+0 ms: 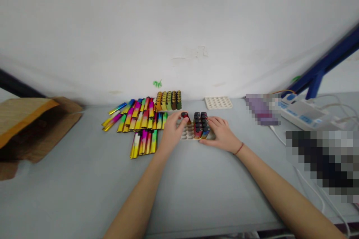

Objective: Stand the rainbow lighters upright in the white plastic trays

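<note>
My left hand (173, 127) is closed around a dark-topped metallic tube (185, 115), pinched between thumb and fingers above the left part of a white holed tray (187, 137). Two rows of similar tubes (198, 124) stand upright in the middle of this tray, with bare holes to their left. My right hand (223, 134) grips the tray's right side, its thumb along the front edge and its fingers beside the standing tubes. Left of my hands lies a loose pile of shiny, rainbow-coloured flat tubes (137, 117).
Behind the pile stands a block of upright yellow-to-green tubes (168, 101). A second white holed tray (218, 102) lies by the wall. An open brown paper bag (53, 134) is at left. At right are a purple pixelated object (259, 109), a power strip (301, 114) and white cables.
</note>
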A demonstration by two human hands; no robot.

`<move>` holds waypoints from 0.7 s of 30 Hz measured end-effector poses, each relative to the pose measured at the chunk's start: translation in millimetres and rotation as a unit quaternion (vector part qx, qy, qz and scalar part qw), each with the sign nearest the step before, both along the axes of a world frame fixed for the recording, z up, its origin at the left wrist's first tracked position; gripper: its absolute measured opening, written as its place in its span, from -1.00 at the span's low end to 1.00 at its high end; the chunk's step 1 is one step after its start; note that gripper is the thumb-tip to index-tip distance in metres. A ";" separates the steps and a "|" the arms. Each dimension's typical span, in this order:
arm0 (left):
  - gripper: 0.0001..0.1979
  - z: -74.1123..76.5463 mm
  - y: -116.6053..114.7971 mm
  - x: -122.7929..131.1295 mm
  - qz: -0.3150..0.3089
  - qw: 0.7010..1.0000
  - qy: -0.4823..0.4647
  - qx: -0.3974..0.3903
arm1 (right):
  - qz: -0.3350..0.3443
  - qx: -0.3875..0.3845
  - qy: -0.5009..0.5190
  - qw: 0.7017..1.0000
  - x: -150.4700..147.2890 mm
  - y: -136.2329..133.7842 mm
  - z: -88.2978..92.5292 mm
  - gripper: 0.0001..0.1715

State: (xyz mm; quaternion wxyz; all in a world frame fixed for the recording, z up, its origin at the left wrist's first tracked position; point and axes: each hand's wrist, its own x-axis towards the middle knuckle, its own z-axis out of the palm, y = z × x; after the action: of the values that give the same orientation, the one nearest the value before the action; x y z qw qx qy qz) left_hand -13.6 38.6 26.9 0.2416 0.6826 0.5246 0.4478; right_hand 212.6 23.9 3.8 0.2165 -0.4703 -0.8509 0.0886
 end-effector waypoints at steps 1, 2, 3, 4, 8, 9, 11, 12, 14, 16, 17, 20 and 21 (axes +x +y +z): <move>-0.78 -0.9 0.7 0.2 -0.003 1.000 0.006 0.010 | 0.000 0.000 0.000 1.000 0.0 0.0 -0.2 -0.15; -0.78 -1.7 1.3 0.3 -0.006 1.000 0.010 0.019 | 0.001 0.000 0.000 1.000 0.1 0.1 -0.4 -0.15; -0.78 -2.3 1.7 0.3 -0.009 1.000 0.010 0.026 | 0.001 0.000 0.000 1.000 0.2 0.1 -0.5 -0.15; -0.78 -2.9 2.0 0.5 -0.013 0.999 0.008 0.029 | 0.002 -0.001 -0.001 1.000 0.3 0.2 -0.5 -0.14; -0.77 -3.8 2.1 2.1 -0.018 1.000 0.002 0.012 | 0.004 -0.002 -0.002 1.000 0.4 0.1 0.2 -0.15; -0.77 -3.8 1.8 2.7 -0.018 1.000 0.006 0.010 | 0.005 -0.002 0.000 1.000 0.3 0.0 0.4 -0.16; -0.77 -3.6 1.0 3.9 -0.019 1.000 0.019 0.013 | 0.005 -0.002 0.004 1.000 0.2 -0.2 0.6 -0.17; -0.77 -3.4 0.5 4.5 -0.019 0.999 0.029 0.017 | 0.005 -0.002 0.005 1.000 0.1 -0.2 0.7 -0.17; -0.77 -3.0 -0.6 5.5 -0.020 0.998 0.048 0.024 | 0.004 -0.002 0.006 1.000 0.1 -0.3 0.6 -0.17; -0.76 -2.9 -1.4 6.3 -0.023 0.997 0.062 0.027 | 0.003 -0.003 0.005 1.000 0.2 -0.3 0.4 -0.16; -0.76 -2.8 -1.6 6.6 -0.023 0.997 0.067 0.026 | 0.003 -0.003 0.003 1.000 0.2 -0.2 0.3 -0.16; -0.70 -2.2 -1.9 7.2 0.000 0.997 0.070 0.015 | 0.002 -0.003 0.000 1.000 0.4 0.1 -0.3 -0.16; -0.67 -1.7 -2.2 7.3 0.010 0.998 0.066 0.010 | 0.001 -0.002 0.000 1.000 0.5 0.2 -0.5 -0.15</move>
State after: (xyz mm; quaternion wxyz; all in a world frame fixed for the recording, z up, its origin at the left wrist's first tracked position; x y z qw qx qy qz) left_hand -6.3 36.4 25.1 0.1950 0.7076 0.5417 0.4097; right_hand 213.1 24.2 3.3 0.2149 -0.4696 -0.8515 0.0905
